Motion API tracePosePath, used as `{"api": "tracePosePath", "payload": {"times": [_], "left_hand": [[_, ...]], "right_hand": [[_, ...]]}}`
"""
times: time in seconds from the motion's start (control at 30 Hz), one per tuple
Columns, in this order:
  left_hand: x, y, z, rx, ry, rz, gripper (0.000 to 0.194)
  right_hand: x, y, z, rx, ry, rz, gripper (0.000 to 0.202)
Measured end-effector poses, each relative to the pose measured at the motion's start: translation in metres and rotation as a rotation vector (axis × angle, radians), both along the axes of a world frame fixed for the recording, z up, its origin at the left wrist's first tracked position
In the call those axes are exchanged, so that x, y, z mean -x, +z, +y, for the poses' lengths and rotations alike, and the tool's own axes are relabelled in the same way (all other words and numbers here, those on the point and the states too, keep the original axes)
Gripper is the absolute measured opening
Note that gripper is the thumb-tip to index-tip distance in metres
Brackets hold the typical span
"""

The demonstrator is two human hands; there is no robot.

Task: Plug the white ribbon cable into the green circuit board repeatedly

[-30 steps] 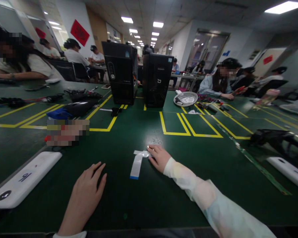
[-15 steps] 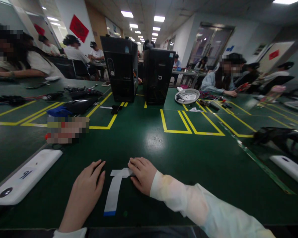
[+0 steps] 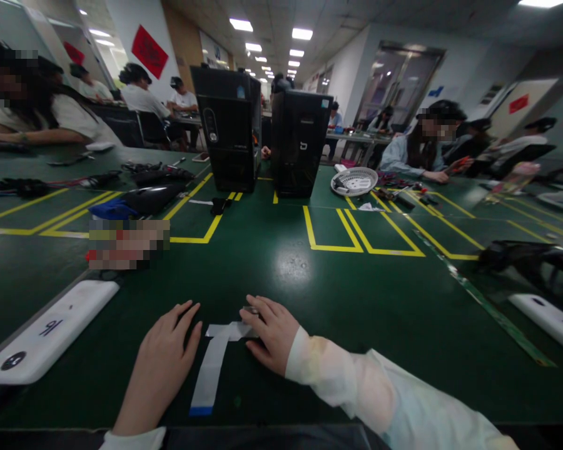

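Observation:
A flat, pale grey ribbon-like strip (image 3: 209, 375) with a blue end lies on the green table (image 3: 244, 269). Its upper part bends sideways toward the right and runs to the fingers of my right hand (image 3: 273, 334). That hand rests over this end with its fingers apart, and a small shiny piece shows at its fingertips; whether it is gripped is hidden. To the left of the strip, my left hand (image 3: 166, 356) lies on the table with fingers spread, holding nothing.
Two black computer towers (image 3: 225, 134) (image 3: 301, 144) stand at the back. A white basket (image 3: 354, 182) sits right of them. White devices (image 3: 51, 331) (image 3: 548, 322) lie at both sides. Cables (image 3: 23, 187) are at the left. A person (image 3: 422, 147) sits at the right.
The strip's blue end has shifted slightly left and down. My right hand has moved a little right, its fingers slightly more raised. My left hand is nearly unchanged.

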State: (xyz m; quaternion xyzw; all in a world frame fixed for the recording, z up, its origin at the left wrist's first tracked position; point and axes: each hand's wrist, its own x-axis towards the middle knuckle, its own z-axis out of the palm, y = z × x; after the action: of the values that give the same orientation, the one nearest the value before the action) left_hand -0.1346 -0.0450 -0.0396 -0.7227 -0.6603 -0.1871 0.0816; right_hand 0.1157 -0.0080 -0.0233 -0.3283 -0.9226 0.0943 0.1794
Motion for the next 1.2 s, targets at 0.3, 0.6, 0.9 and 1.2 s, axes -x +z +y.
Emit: {"api": "tracePosePath", "payload": {"times": [0.3, 0.6, 0.9, 1.2], "left_hand": [[-0.001, 0.000, 0.000, 0.024, 0.026, 0.017, 0.054], [-0.002, 0.001, 0.001, 0.024, 0.029, 0.002, 0.056], [-0.008, 0.000, 0.002, 0.163, -0.235, -0.107, 0.061], [-0.005, -0.007, 0.008, 0.150, -0.293, -0.146, 0.048]], "right_hand": [[-0.115, 0.003, 0.076, -0.193, -0.369, 0.064, 0.050], [-0.287, 0.002, 0.086, -0.268, -0.891, 0.028, 0.045], [-0.400, -0.004, 0.046, 0.019, -1.596, -0.248, 0.060], [-0.410, -0.012, 0.045, 0.194, -1.558, -0.356, 0.064]]}}
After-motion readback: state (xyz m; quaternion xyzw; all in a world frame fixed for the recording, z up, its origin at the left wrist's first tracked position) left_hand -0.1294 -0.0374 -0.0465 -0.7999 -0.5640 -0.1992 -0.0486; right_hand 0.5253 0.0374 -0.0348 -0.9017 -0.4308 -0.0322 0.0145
